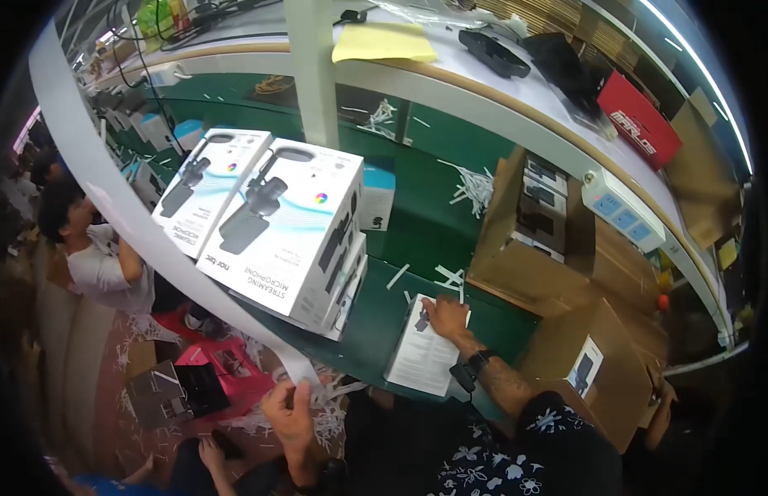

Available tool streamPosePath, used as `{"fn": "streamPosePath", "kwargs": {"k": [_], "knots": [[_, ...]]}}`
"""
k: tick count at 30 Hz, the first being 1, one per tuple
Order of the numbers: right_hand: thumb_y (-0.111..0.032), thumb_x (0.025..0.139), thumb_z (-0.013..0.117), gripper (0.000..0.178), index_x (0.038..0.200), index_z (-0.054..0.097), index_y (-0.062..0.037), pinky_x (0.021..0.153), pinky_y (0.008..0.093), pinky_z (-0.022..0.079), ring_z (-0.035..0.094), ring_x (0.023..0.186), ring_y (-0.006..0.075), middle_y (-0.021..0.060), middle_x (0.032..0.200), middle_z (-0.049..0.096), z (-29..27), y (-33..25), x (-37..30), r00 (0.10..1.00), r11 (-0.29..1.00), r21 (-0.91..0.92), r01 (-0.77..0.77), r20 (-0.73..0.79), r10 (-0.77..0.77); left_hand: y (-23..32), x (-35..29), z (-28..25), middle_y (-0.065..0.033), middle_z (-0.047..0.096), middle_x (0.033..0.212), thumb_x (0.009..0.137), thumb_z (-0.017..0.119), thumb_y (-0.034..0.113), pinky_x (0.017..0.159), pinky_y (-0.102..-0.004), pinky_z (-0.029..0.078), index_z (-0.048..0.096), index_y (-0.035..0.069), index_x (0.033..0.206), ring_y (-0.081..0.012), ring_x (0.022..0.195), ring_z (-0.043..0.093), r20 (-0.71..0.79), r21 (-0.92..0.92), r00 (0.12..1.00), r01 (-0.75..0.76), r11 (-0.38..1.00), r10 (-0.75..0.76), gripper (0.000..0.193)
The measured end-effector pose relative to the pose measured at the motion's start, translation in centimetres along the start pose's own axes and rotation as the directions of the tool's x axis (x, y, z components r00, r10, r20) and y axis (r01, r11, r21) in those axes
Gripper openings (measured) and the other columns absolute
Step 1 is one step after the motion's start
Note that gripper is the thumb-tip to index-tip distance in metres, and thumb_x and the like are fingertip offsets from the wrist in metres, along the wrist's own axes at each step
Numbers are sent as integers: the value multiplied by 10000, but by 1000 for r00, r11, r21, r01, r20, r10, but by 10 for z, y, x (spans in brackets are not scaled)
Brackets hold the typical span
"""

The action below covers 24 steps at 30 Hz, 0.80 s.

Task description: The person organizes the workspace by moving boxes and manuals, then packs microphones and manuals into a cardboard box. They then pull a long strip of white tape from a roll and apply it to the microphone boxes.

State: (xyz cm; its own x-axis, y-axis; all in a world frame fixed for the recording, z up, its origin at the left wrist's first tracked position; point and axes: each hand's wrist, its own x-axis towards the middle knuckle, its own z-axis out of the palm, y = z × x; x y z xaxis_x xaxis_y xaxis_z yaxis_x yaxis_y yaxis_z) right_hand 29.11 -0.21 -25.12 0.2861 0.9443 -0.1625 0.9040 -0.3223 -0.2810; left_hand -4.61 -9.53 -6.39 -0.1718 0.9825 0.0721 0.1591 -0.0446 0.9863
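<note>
A long white paper strip (159,263) sweeps down from the upper left, and my left hand (289,417) pinches its lower end between thumb and fingers. My right hand (447,317), with a dark watch on the wrist, grips the far end of a white box (423,357) lying on the green bench (382,291). Small print and a dark picture show on that box's upper face. To its left stand stacked white microphone boxes (284,223), larger and printed with a black microphone; the strip passes in front of their near edge.
An open carton (516,269) holding several boxes stands at the back right, with another open carton (586,331) nearer me. White paper scraps (471,188) litter the bench. A post (312,74) rises behind the stack. People and a pink stool (227,372) are at lower left.
</note>
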Motion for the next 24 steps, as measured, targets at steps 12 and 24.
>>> {"fn": "streamPosePath", "kwargs": {"k": [12,24], "knots": [[-799,610,683,1377,1529,17,-18,1047,732,141,-54,1424,526,347,1536,-115,-6,-42,-79,935,931,107,-350,107,339,-9,8,-7,-113,665,875,937,556,35,680,-233,529,530,-58,1088,-162,756,673,-151,-232,978,105,967,-143,180],[-692,582,753,1346,1548,37,-88,959,790,176,-104,1403,565,305,1567,-45,-4,-14,-76,941,940,48,-338,35,337,-32,34,-10,-112,654,923,987,508,87,746,-242,474,502,-62,1099,-129,826,613,36,-29,998,43,999,-42,186]]}}
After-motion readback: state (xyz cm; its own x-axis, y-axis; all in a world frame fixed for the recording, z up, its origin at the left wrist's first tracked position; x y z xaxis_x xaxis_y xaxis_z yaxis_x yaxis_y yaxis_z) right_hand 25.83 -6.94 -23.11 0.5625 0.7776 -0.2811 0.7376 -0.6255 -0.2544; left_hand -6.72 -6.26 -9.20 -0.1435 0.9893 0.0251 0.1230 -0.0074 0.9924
